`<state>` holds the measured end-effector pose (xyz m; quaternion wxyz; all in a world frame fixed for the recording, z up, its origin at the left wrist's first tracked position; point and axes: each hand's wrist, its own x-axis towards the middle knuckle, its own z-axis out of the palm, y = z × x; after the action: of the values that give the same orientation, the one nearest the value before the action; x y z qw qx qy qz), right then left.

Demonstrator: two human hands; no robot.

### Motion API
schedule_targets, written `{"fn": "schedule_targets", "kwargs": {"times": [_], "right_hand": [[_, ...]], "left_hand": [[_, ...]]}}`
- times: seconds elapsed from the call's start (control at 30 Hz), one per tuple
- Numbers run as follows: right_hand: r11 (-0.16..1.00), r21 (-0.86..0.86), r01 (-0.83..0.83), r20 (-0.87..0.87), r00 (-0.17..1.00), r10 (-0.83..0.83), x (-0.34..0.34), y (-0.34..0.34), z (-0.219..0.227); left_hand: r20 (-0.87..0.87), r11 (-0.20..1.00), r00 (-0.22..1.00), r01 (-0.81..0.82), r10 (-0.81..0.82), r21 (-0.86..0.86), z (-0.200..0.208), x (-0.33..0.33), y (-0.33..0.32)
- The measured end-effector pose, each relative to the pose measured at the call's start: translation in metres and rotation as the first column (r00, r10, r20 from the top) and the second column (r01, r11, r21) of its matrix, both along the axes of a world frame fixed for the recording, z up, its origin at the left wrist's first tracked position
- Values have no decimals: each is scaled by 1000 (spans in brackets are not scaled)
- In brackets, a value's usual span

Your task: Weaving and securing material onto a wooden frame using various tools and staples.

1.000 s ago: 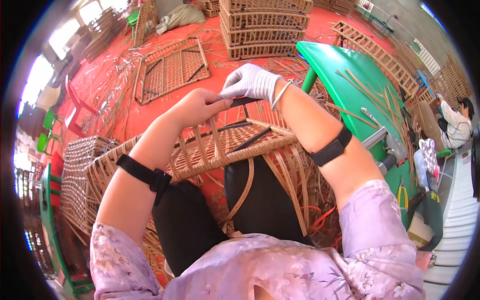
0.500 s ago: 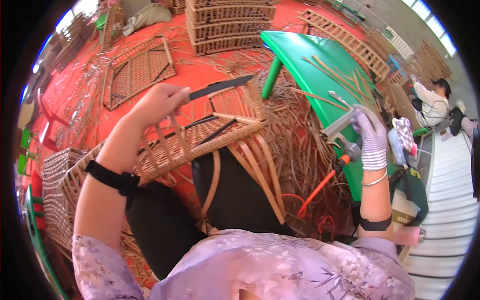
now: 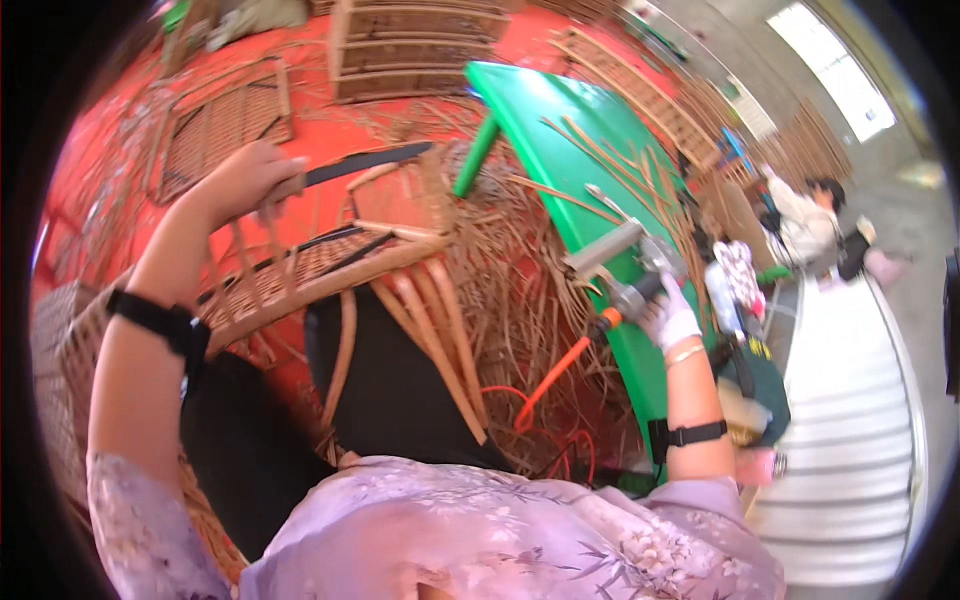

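Across my lap leans a woven rattan basket frame [image 3: 330, 268] with upright slats and a dark top rail [image 3: 370, 160]. My bare left hand [image 3: 245, 185] is closed around the left part of that rail. On the right, an air nail gun [image 3: 610, 247] with a grey metal body, black handle and orange hose fitting lies on the green table [image 3: 550, 110]. My right hand [image 3: 668, 315], in a pale striped glove, has its fingers round the gun's handle; its palm side is partly hidden. Loose rattan strips [image 3: 440, 340] hang from the frame over my dark-trousered leg.
An orange air hose [image 3: 550, 385] runs from the gun to the floor. Cane strips [image 3: 610, 160] lie on the table, and offcuts [image 3: 530, 250] litter the red floor. Stacked woven trays [image 3: 415, 50] stand beyond. At right, a co-worker [image 3: 805, 220] sits behind a white ribbed panel [image 3: 850, 420].
My right hand has moved from the gun's far end to its handle. My left hand keeps its hold on the rail. The whole view has swung to the right.
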<state>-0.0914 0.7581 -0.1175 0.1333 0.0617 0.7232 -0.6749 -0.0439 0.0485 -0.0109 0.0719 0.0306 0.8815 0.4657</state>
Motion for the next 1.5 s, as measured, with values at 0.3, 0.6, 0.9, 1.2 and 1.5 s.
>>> {"fn": "schedule_targets", "kwargs": {"times": [0.3,0.6,0.9,1.2,1.5], "right_hand": [[909,-262,324,197,940,-278,-1,-137,53],[955,-85,285,129,953,-273,-2,-155,82],[967,159,-201,-105,970,219,82,-327,189],[663,490,-565,-94,722,685,79,-432,207],[595,564,-572,-81,679,729,68,-456,196]], "left_hand": [[56,998,996,-65,66,-25,3,16,-17],[71,996,997,16,-9,-93,4,13,-18],[94,997,993,-72,76,-39,5,12,-12],[51,999,998,-34,37,-42,3,11,-12],[37,998,999,-22,24,-63,1,10,-13]]}}
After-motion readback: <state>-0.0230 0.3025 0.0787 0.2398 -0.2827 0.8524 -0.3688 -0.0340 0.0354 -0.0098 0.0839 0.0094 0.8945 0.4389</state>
